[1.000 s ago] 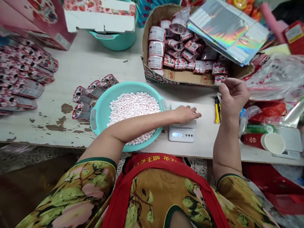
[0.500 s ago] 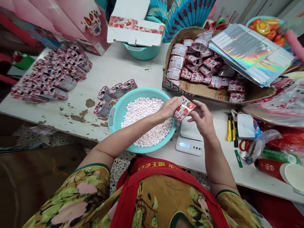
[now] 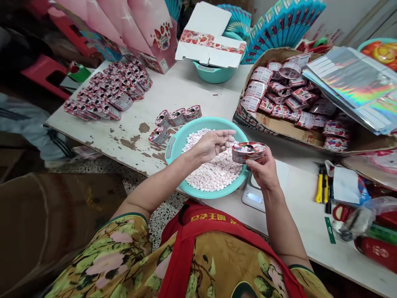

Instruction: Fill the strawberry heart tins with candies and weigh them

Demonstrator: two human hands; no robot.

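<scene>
My right hand (image 3: 264, 169) grips a small strawberry-print candy box (image 3: 249, 152) by its right end, with a dark hole in its top facing up. The box hovers over the right rim of a turquoise basin (image 3: 173, 159). My left hand (image 3: 214, 145) is above the basin, free of the box, its fingers loosely apart and holding nothing. White and pale pink candies (image 3: 211, 178) fill the basin. A white digital scale (image 3: 252, 198), its display lit, lies partly under my right hand and wrist.
Several similar boxes stand left of the basin (image 3: 177, 117), with a large group (image 3: 108, 93) farther left. A cardboard carton (image 3: 287, 130) holds flattened packages, partly under silver sheets (image 3: 353, 82). Yellow cutters (image 3: 319, 186) lie at right. A carton-topped basin (image 3: 214, 74) stands behind.
The flat package held between both hands has become an opened-out box with its hole upward, now only in my right hand. My left hand has let go. The view has shifted left.
</scene>
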